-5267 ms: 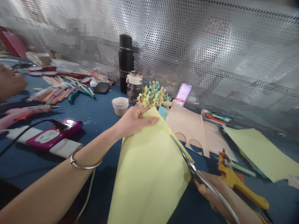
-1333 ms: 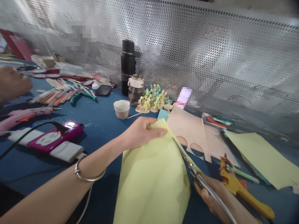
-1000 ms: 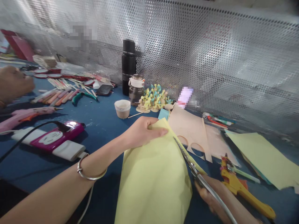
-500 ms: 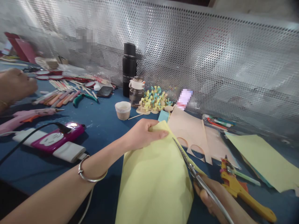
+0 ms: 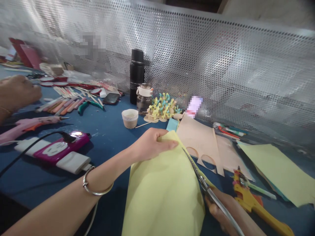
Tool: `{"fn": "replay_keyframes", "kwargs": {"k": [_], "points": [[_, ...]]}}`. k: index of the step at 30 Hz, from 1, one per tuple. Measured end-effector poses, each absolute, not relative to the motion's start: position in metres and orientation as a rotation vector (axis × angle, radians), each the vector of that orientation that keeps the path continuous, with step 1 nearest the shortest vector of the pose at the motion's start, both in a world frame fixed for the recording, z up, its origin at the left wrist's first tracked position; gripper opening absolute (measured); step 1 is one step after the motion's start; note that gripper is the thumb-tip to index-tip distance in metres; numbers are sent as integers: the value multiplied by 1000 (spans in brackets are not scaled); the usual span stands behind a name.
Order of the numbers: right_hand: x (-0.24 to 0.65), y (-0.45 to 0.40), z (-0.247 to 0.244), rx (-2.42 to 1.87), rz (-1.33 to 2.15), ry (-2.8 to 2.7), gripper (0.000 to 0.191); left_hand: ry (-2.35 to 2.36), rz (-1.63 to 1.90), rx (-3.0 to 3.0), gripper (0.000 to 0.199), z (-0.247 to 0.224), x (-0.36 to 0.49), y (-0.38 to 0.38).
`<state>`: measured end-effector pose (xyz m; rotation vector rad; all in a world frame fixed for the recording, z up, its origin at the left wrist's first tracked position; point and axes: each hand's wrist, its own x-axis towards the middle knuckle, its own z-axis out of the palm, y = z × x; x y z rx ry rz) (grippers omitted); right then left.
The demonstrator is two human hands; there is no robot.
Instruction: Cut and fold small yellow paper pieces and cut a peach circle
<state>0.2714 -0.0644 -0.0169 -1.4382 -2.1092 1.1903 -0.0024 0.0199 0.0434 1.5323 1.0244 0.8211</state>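
Observation:
A large yellow sheet (image 5: 162, 190) hangs from my left hand (image 5: 152, 144), its top edge pinched between thumb and fingers. Around the handles of the metal scissors (image 5: 202, 180), my right hand (image 5: 219, 206) is closed at the lower right. The scissor blades lie along the sheet's right edge, their tips just right of my left thumb. The sheet covers part of my right fingers. A silver bangle (image 5: 97, 188) circles my left wrist.
Left lie a purple power strip (image 5: 61, 147), a pink glue gun (image 5: 29, 126) and another person's hand (image 5: 18, 91). A cup (image 5: 130, 118) and black flask (image 5: 136, 75) stand behind; yellow pliers (image 5: 256, 206) and yellow sheets (image 5: 278, 170) lie right.
The view has shifted slightly, so most things appear a little lower. Both hands keep their holds on the sheet and scissors.

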Motion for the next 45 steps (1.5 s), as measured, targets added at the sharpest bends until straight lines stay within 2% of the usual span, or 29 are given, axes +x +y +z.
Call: {"fn": "replay_keyframes", "kwargs": {"k": [13, 21, 31, 45], "points": [[263, -69, 0, -1388, 1101, -2172, 40, 1016, 845, 1530, 32, 40, 1, 19], [266, -68, -12, -1466, 1117, -2131, 42, 994, 838, 1520, 31, 42, 0, 18], [252, -74, 6, -1426, 853, -2063, 47, 1001, 810, 1536, 37, 40, -1, 18], [256, -71, 2, -1439, 951, -2065, 47, 980, 808, 1518, 32, 39, 0, 18]]}}
